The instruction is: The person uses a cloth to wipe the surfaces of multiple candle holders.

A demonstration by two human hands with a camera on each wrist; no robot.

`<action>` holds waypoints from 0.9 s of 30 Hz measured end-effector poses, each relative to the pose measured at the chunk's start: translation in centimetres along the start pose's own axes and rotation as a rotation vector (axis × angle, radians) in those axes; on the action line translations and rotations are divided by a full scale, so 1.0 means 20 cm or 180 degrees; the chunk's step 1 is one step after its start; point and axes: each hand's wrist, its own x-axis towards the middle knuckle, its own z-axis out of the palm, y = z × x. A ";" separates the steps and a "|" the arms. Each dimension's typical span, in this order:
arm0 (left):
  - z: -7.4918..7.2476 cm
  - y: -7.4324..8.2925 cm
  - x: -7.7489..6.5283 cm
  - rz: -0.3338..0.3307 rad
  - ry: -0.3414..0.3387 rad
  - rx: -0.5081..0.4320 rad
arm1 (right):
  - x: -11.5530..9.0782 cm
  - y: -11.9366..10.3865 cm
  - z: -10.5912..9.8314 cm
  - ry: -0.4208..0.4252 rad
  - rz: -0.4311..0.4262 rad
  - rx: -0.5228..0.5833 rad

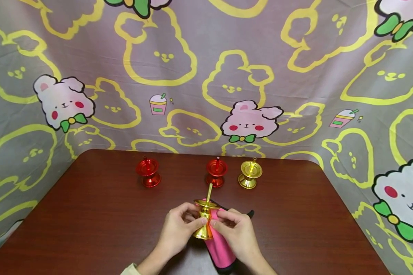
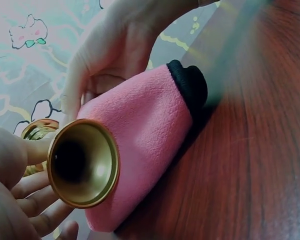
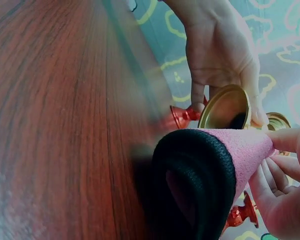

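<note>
Head view shows a gold holder (image 1: 205,214) raised off the tabletop (image 1: 89,217), nearly upright, its spike leaning just past 12 o'clock. The left hand (image 1: 177,229) pinches its stem between thumb and fingers from the 9 o'clock side. At 3 o'clock, the right hand (image 1: 240,233) pinches a pink cloth (image 1: 221,250), its thumb close against the stem; the cloth touches the holder and hangs toward 5 o'clock, ending in black trim (image 1: 227,268). A dark corner of that trim also pokes out beyond the right hand at 1 o'clock.

Farther back, three more stand upright: one red holder (image 1: 148,173) toward 10 o'clock of the held piece, another red holder (image 1: 217,173) just past 12, and a second gold holder (image 1: 249,173) between 1 and 2, near its red neighbour. A patterned drape (image 1: 189,95) hangs behind them.

In the left wrist view the hollow base faces the camera, with the trim at its 2 o'clock. From the right wrist, the trim folds into a loop, the base at its 1 o'clock.
</note>
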 end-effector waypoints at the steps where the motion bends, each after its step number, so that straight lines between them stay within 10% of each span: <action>1: 0.00 0.00 0.00 -0.0008 0.0024 0.0018 | 0.00 0.00 0.00 0.0001 -0.0006 -0.0012; 14: -0.07 -0.03 -0.02 0.0248 -0.0453 -0.0492 | 0.03 0.02 -0.06 -0.0378 -0.0184 0.0365; 21: -0.10 -0.05 -0.01 -0.0337 -0.0809 -0.1009 | 0.04 0.05 -0.09 -0.0562 -0.0293 0.0470; 27: -0.12 -0.07 -0.01 -0.0291 -0.1389 -0.1042 | 0.03 0.05 -0.08 -0.0615 -0.0420 0.0412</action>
